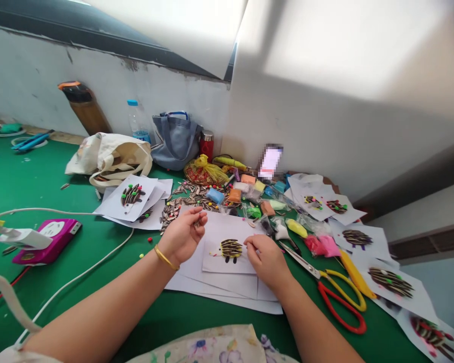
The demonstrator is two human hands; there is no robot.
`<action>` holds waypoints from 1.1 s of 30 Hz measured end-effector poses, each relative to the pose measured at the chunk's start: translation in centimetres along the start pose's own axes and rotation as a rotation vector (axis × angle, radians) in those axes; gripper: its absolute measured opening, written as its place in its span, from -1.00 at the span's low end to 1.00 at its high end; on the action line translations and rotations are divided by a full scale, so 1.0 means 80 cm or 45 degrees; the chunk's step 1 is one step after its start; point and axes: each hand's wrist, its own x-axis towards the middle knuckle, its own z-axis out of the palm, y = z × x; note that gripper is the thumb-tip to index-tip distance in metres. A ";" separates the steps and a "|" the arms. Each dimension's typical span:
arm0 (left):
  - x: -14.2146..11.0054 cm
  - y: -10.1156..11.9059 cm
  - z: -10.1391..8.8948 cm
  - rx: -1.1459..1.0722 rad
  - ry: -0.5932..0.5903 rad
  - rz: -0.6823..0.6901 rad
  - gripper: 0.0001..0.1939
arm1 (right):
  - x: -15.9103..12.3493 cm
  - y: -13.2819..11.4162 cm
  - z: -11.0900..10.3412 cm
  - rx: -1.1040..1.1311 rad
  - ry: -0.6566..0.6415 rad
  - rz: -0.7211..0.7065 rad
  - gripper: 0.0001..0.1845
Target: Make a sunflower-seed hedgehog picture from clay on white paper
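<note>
In the head view a hedgehog picture (pixel 231 250) made of striped sunflower seeds on a yellow body lies on white paper (pixel 212 267) in front of me. To its left, my left hand (pixel 183 233) is raised palm-up with curled fingers; something small and dark shows at them, too small to name. My right hand (pixel 267 259) rests at the picture's right edge, thumb and forefinger pinched together. Whatever is in that pinch is hidden. Loose sunflower seeds (pixel 185 196) are heaped just beyond the paper.
Scissors (pixel 321 275) lie open-bladed right of my right hand, by a yellow tool (pixel 357 275). Bags of coloured clay (pixel 297 228) crowd behind. Finished seed pictures (pixel 357 237) line the right; others (pixel 132 196) lie left. A white cable (pixel 87 277) crosses near my left arm.
</note>
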 end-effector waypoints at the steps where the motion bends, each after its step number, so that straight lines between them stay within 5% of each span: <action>1: 0.006 0.009 0.005 -0.022 -0.012 0.043 -0.82 | 0.000 0.001 0.000 0.017 0.001 0.008 -0.78; 4: 0.032 0.032 0.019 -0.038 0.024 0.138 -0.92 | 0.001 0.005 0.001 0.059 0.007 0.035 -0.79; 7: 0.063 0.046 0.030 0.061 0.058 0.229 -0.70 | 0.001 0.007 -0.001 0.084 0.025 0.045 -0.79; 11: 0.101 0.061 0.033 0.502 -0.041 0.217 -0.34 | 0.001 0.009 -0.002 0.085 0.065 0.040 -0.78; 13: 0.117 0.073 0.026 0.848 -0.044 0.422 -0.27 | 0.001 0.010 -0.002 0.078 0.074 0.043 -0.78; 15: 0.131 0.088 0.015 1.519 0.135 0.818 -0.33 | 0.002 0.010 -0.002 0.076 0.076 0.037 -0.78; 21: 0.163 0.108 -0.016 2.094 0.186 0.881 -0.80 | 0.004 0.008 -0.002 0.088 0.072 0.007 -0.79; 27: 0.186 0.089 -0.017 2.342 0.196 0.822 -0.66 | 0.005 0.009 -0.002 0.078 0.063 0.004 -0.79; 33: 0.194 0.085 -0.021 2.274 0.176 0.774 -0.87 | 0.005 0.011 0.000 0.069 0.058 0.013 -0.79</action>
